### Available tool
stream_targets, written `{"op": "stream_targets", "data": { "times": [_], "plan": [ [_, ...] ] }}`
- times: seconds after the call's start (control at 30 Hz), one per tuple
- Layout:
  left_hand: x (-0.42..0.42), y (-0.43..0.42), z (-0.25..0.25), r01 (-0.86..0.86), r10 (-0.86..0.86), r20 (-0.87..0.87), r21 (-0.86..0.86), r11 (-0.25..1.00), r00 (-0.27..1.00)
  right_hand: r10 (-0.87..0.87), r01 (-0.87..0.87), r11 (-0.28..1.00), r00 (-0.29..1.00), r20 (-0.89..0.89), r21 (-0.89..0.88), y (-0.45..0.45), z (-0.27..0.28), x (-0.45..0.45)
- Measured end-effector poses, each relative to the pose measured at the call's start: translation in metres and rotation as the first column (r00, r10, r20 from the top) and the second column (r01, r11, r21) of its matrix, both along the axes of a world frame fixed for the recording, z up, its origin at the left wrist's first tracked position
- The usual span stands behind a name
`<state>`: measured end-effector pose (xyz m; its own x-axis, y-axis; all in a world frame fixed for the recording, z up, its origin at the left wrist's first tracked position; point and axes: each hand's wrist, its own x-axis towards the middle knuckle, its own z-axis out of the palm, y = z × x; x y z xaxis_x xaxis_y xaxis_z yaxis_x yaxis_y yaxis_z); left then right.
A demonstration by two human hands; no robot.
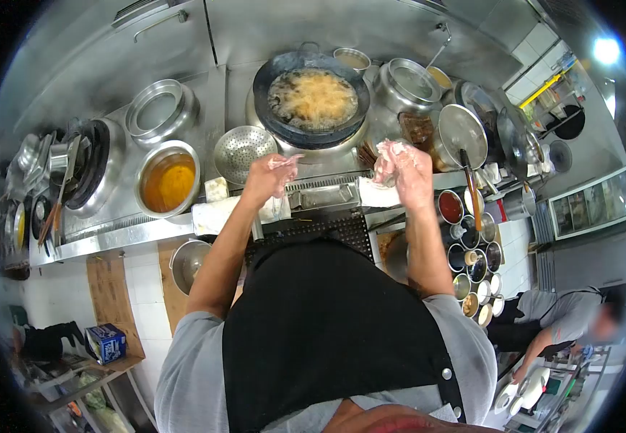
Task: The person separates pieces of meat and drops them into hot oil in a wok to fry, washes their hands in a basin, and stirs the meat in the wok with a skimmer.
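Note:
My left hand [268, 179] is raised in front of the wok, its fingers pinched together and smeared with something pale and wet. My right hand [412, 173] is held up to the right of the wok, fingers curled, with white clumps on them. Whatever either hand holds is too small or hidden to name. Between and beyond them stands a large black wok [261, 90], where golden food [314, 97] bubbles in oil. Near my left hand lies a round perforated strainer [237, 150]. A white cloth [379, 193] lies below my right hand.
At the left stand a bowl of orange oil [170, 184] and a metal pot [158, 108]. On the right are a lidded pot [412, 83], a mesh strainer [462, 133] and several sauce containers [451, 207]. Another person [551, 325] works at the far right beside plates.

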<state>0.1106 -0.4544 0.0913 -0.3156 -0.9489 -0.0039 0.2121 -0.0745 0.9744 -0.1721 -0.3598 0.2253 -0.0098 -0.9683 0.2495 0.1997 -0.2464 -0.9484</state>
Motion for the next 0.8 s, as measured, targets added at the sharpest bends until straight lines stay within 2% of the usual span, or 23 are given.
{"op": "stream_targets", "data": {
  "times": [0.03, 0.07, 0.1, 0.17, 0.2, 0.27, 0.33, 0.4, 0.43, 0.47, 0.5, 0.63, 0.7, 0.77, 0.8],
  "plan": [
    [0.004, 0.003, 0.008, 0.007, -0.007, 0.007, 0.002, 1.0, 1.0, 0.007, -0.009, 1.0, 0.992, -0.129, -0.02, -0.001, 0.005, -0.005],
    [0.009, 0.006, 0.017, 0.031, -0.033, 0.034, 0.076, 0.997, 0.999, 0.013, -0.012, 1.0, 0.971, -0.239, 0.007, -0.002, 0.01, -0.003],
    [0.013, 0.008, 0.023, 0.05, -0.059, 0.056, 0.148, 0.988, 0.997, 0.011, -0.009, 1.0, 0.972, -0.234, 0.01, -0.003, 0.003, 0.001],
    [0.009, 0.012, 0.029, 0.065, -0.071, 0.046, 0.113, 0.992, 0.996, 0.041, 0.003, 0.99, 0.949, -0.312, 0.139, -0.011, -0.021, 0.009],
    [0.008, 0.016, 0.036, 0.058, -0.059, -0.001, 0.15, 0.987, 0.998, 0.018, 0.023, 0.98, 0.98, -0.2, 0.198, -0.015, -0.037, 0.014],
    [0.01, 0.019, 0.035, 0.048, -0.038, -0.053, 0.193, 0.98, 0.998, 0.061, -0.012, 0.98, 0.97, -0.235, 0.201, -0.028, -0.078, 0.013],
    [0.014, 0.016, 0.03, 0.125, -0.091, -0.157, 0.229, 0.965, 0.983, 0.103, -0.048, 0.977, 0.959, -0.266, 0.207, -0.031, -0.081, 0.026],
    [0.016, 0.016, 0.036, 0.135, -0.1, -0.156, 0.234, 0.963, 0.983, 0.16, -0.032, 0.966, 0.856, -0.492, 0.258, -0.028, -0.077, 0.047],
    [0.015, 0.017, 0.042, 0.148, -0.113, -0.156, 0.236, 0.96, 0.981, 0.162, -0.032, 0.964, 0.855, -0.492, 0.262, -0.024, -0.068, 0.06],
    [0.014, 0.017, 0.044, 0.147, -0.111, -0.158, 0.24, 0.96, 0.981, 0.038, -0.036, 0.999, 0.753, -0.656, 0.016, -0.018, -0.058, 0.074],
    [0.013, 0.016, 0.047, 0.153, -0.125, -0.129, 0.231, 0.961, 0.984, -0.122, -0.087, 0.97, 0.632, -0.765, -0.227, -0.018, -0.053, 0.083],
    [0.009, 0.013, 0.058, 0.192, -0.174, -0.1, 0.218, 0.957, 0.98, -0.115, -0.094, 0.961, 0.718, -0.686, -0.26, -0.04, -0.071, 0.084],
    [0.007, 0.003, 0.048, 0.165, -0.146, -0.109, 0.196, 0.967, 0.983, -0.1, -0.091, 0.966, 0.732, -0.674, -0.242, -0.049, -0.075, 0.082],
    [0.003, -0.006, 0.039, 0.141, -0.121, -0.119, 0.177, 0.974, 0.985, 0.111, -0.056, 0.988, 0.904, -0.413, 0.143, -0.059, -0.076, 0.083],
    [0.0, -0.008, 0.041, 0.093, -0.066, -0.13, 0.207, 0.974, 0.989, 0.12, -0.062, 0.987, 0.9, -0.419, 0.149, -0.064, -0.072, 0.081]
  ]
}}
